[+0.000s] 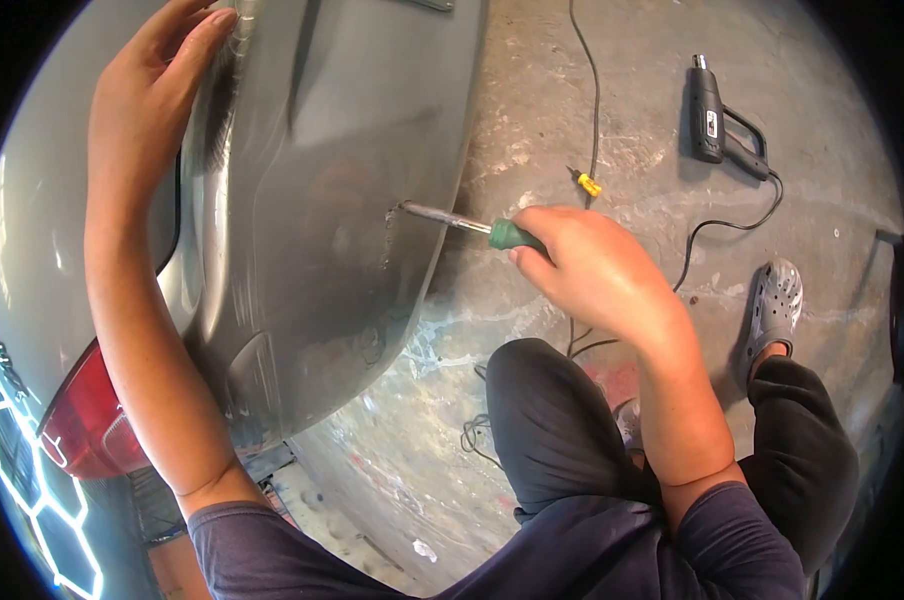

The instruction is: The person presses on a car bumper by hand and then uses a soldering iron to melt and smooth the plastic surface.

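A grey car bumper (322, 230) fills the left half of the view, with a short rough crack-like line (388, 238) on its face. My right hand (582, 265) is closed around the green handle of a soldering iron (452, 219). Its dark metal end touches the bumper at the top of that line. At the upper left, my left hand (157, 85) rests against the bumper's upper edge, holding nothing I can see. Its thumb is stretched out; some of its fingers are partly hidden.
A black heat gun (709, 115) lies on the concrete floor (532, 110) at the upper right, its cord curving down. A yellow plug (588, 184) on a black cable lies near my right hand. The red tail light (92, 420) is beside my left forearm. My knee (542, 420) is bent close by.
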Demonstrator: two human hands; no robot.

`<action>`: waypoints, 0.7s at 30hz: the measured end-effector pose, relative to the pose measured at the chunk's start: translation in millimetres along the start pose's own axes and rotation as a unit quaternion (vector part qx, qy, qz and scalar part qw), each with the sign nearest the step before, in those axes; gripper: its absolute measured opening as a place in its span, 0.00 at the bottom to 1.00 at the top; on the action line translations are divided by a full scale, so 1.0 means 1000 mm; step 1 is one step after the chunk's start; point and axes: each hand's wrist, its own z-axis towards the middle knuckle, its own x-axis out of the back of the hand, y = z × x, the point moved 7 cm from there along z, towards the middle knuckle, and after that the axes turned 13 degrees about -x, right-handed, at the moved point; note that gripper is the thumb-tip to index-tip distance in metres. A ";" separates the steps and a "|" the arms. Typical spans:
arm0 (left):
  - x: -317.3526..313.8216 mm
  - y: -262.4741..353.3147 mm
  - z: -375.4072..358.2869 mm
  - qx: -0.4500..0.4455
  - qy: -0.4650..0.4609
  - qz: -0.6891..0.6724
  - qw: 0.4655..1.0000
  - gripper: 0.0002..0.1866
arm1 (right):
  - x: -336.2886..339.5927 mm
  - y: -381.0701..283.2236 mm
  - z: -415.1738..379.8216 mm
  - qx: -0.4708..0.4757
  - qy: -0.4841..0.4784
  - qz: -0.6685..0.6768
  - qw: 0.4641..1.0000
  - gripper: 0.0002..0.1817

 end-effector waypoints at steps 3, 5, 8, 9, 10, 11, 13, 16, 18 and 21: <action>-0.005 -0.058 0.003 -0.043 -0.032 -0.021 0.998 0.20 | 0.001 -0.002 -0.002 0.020 0.023 -0.012 0.999 0.08; -0.006 -0.082 0.004 -0.064 -0.047 -0.047 0.996 0.21 | 0.001 -0.004 -0.004 0.030 0.040 -0.027 0.998 0.08; -0.006 -0.082 0.004 -0.071 -0.049 -0.043 0.995 0.21 | 0.002 -0.007 -0.007 0.041 0.061 -0.049 0.996 0.08; -0.005 -0.082 0.003 -0.074 -0.050 -0.034 0.995 0.21 | 0.002 -0.009 -0.008 0.046 0.069 -0.050 0.995 0.08; -0.005 -0.082 0.002 -0.077 -0.051 -0.025 0.995 0.21 | 0.002 -0.010 -0.009 0.052 0.076 -0.052 0.994 0.08; -0.006 -0.082 0.003 -0.076 -0.052 -0.033 0.995 0.21 | 0.002 -0.011 -0.009 0.052 0.076 -0.055 0.994 0.07; -0.007 -0.081 0.003 -0.074 -0.054 -0.048 0.995 0.22 | 0.003 -0.012 -0.009 0.051 0.078 -0.061 0.994 0.07; -0.007 -0.084 0.003 -0.075 -0.053 -0.044 0.995 0.22 | 0.004 -0.013 -0.010 0.056 0.083 -0.049 0.994 0.07; -0.006 -0.084 0.003 -0.077 -0.056 -0.044 0.994 0.22 | 0.005 -0.014 -0.010 0.056 0.080 -0.051 0.994 0.07; -0.007 -0.084 0.003 -0.081 -0.055 -0.035 0.995 0.22 | 0.005 -0.013 -0.009 0.040 0.066 -0.055 0.995 0.07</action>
